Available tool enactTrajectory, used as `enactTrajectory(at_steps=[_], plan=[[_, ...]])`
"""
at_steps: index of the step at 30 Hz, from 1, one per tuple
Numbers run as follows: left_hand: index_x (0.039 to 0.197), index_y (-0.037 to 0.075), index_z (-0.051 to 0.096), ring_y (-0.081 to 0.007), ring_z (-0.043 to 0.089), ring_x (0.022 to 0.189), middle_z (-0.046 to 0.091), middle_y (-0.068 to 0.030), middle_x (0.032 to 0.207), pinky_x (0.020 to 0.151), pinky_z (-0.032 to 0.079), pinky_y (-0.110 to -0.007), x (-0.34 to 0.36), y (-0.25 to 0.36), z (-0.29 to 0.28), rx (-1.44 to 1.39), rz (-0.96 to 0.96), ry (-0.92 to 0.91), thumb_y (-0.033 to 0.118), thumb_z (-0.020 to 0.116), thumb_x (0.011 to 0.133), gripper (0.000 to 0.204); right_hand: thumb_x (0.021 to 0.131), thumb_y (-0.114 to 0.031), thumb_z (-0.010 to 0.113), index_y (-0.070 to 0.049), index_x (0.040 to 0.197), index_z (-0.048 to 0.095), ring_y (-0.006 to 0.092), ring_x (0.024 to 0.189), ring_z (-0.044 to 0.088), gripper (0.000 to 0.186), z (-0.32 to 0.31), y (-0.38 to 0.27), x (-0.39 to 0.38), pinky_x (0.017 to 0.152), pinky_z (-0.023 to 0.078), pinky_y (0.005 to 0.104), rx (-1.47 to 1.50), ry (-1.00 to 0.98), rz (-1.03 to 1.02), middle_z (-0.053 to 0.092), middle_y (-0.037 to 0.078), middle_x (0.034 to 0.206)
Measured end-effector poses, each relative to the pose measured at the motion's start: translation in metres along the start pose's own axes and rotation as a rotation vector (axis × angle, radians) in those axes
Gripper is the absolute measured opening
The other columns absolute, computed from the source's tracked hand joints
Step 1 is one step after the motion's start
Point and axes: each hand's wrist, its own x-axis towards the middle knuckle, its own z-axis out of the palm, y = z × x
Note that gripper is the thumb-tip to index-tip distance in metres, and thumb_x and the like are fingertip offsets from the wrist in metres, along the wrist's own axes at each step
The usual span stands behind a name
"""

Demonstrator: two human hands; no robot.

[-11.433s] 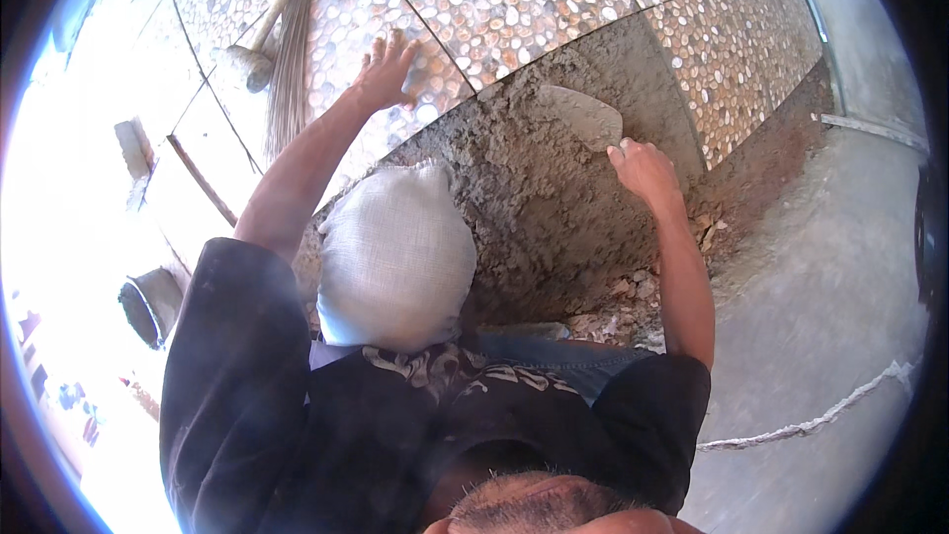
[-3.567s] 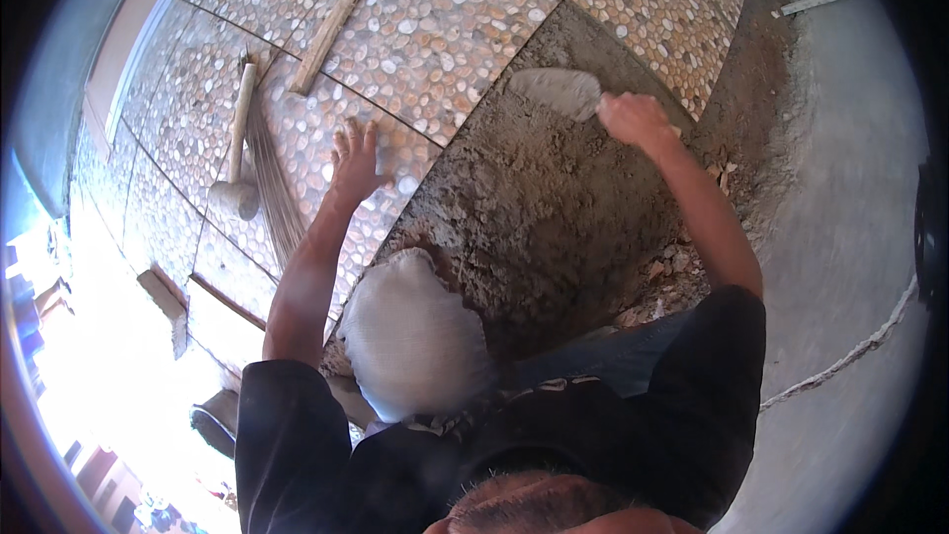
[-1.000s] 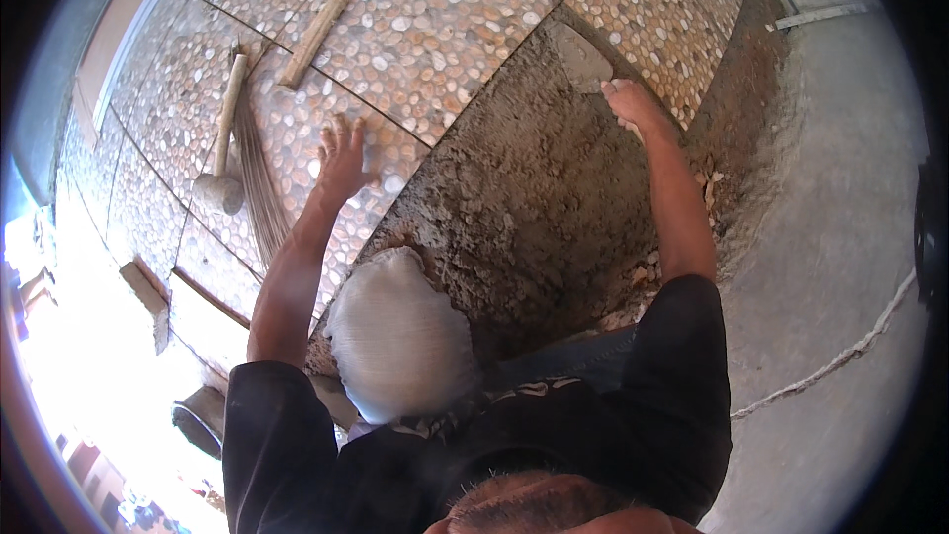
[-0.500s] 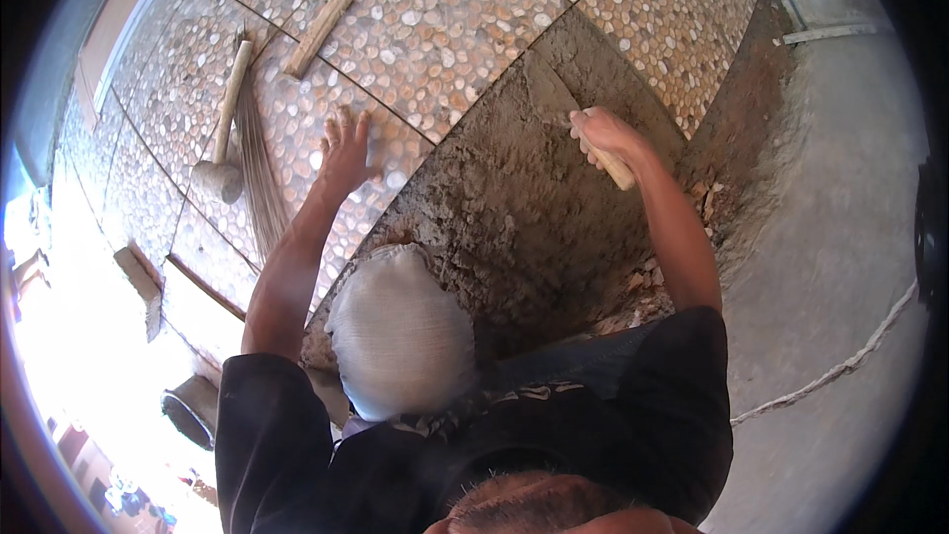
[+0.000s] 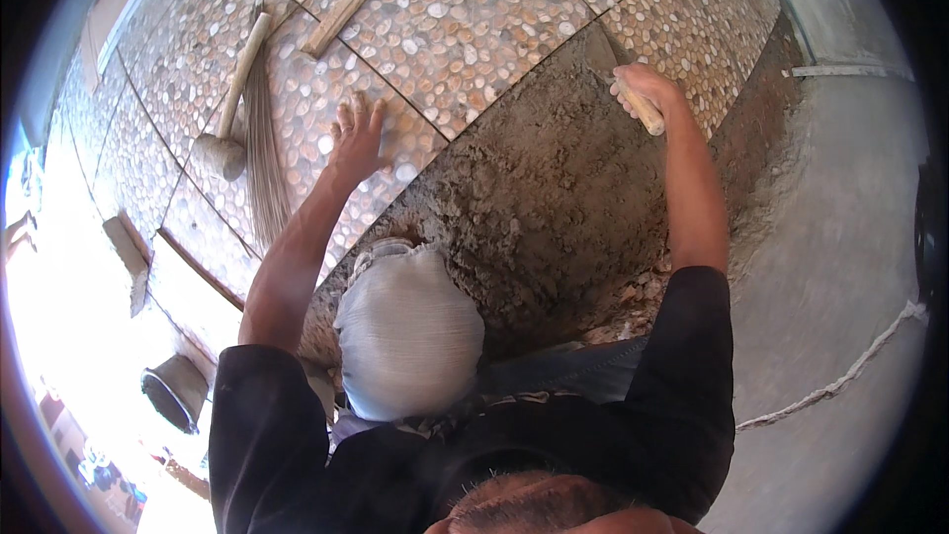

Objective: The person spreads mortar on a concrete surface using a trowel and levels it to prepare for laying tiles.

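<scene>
My right hand (image 5: 647,91) is wrapped round the wooden handle of a trowel (image 5: 647,119). Its grey blade is at the far corner of the wet mortar bed (image 5: 534,188), close to the edge of the pebble-patterned tiles (image 5: 474,40). The blade blends into the mortar, so its outline is hard to make out. On the tile left of the mortar, my left hand (image 5: 356,138) lies flat with its fingers apart, holding nothing. A mallet (image 5: 219,155) and a bundle of thin bristles like a stick broom (image 5: 262,168) lie to its left.
Beyond my left hand lies a wooden-handled hammer (image 5: 351,10). A dark bucket (image 5: 176,394) stands at lower left, near a wooden block (image 5: 127,245). Broken rubble (image 5: 638,302) edges the mortar. A rope (image 5: 840,383) crosses the grey surface (image 5: 820,267) at right.
My right hand has moved the trowel farther away and to the right, up to the far corner of the mortar. My left hand stays on the same tile.
</scene>
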Motion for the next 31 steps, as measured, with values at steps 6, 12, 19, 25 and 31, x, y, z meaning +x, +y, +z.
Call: enactTrajectory(at_steps=[6, 12, 19, 25, 31], plan=[[0.146, 0.014, 0.019, -0.0561, 0.013, 0.134, 0.006, -0.0248, 0.152, 0.105, 0.026, -0.064, -0.001, -0.004, 0.004, 0.007, -0.005, 0.005, 0.023, 0.086, 0.06, 0.109, 0.093, -0.034, 0.043, 0.001, 0.09, 0.056, 0.0161, 0.053, 0.051, 0.038, 0.022, -0.014, -0.045, 0.046, 0.045, 0.0318, -0.132, -0.152, 0.021, 0.053, 0.008, 0.069], [0.146, 0.014, 0.019, -0.0561, 0.013, 0.134, 0.005, -0.025, 0.152, 0.106, 0.025, -0.063, 0.0, -0.001, 0.003, 0.009, 0.003, 0.013, 0.024, 0.085, 0.06, 0.109, 0.097, -0.034, 0.039, 0.002, 0.092, 0.056, 0.0144, 0.048, 0.049, 0.04, 0.008, -0.002, -0.013, 0.043, 0.042, 0.0322, -0.002, 0.074, 0.009, 0.052, 0.005, 0.067], [0.146, 0.012, 0.017, -0.0559, 0.014, 0.134, 0.006, -0.0257, 0.151, 0.105, 0.026, -0.064, -0.002, -0.003, 0.003, 0.047, -0.007, 0.008, 0.025, 0.085, 0.061, 0.11, 0.097, -0.034, 0.038, 0.001, 0.094, 0.053, 0.0147, 0.049, 0.05, 0.039, 0.063, -0.006, -0.039, 0.04, 0.044, 0.0308, -0.081, -0.114, 0.053, 0.051, 0.005, 0.067], [0.146, 0.011, 0.018, -0.0559, 0.015, 0.133, 0.006, -0.0259, 0.151, 0.105, 0.027, -0.064, -0.001, -0.002, 0.006, 0.05, 0.004, 0.026, 0.025, 0.086, 0.061, 0.11, 0.095, -0.026, 0.043, 0.007, 0.103, 0.048, 0.0242, 0.062, 0.058, 0.035, 0.141, 0.015, -0.086, 0.045, 0.051, 0.0394, 0.002, -0.262, 0.026, 0.056, 0.015, 0.085], [0.147, 0.017, 0.015, -0.0522, 0.012, 0.136, 0.001, -0.0223, 0.153, 0.105, 0.025, -0.065, 0.004, -0.005, 0.008, -0.016, -0.004, 0.001, 0.023, 0.086, 0.059, 0.113, 0.085, -0.031, 0.062, 0.005, 0.102, 0.054, 0.0353, 0.071, 0.064, 0.041, 0.185, 0.05, -0.093, 0.058, 0.053, 0.049, -0.32, -0.391, -0.359, 0.062, 0.022, 0.087]])
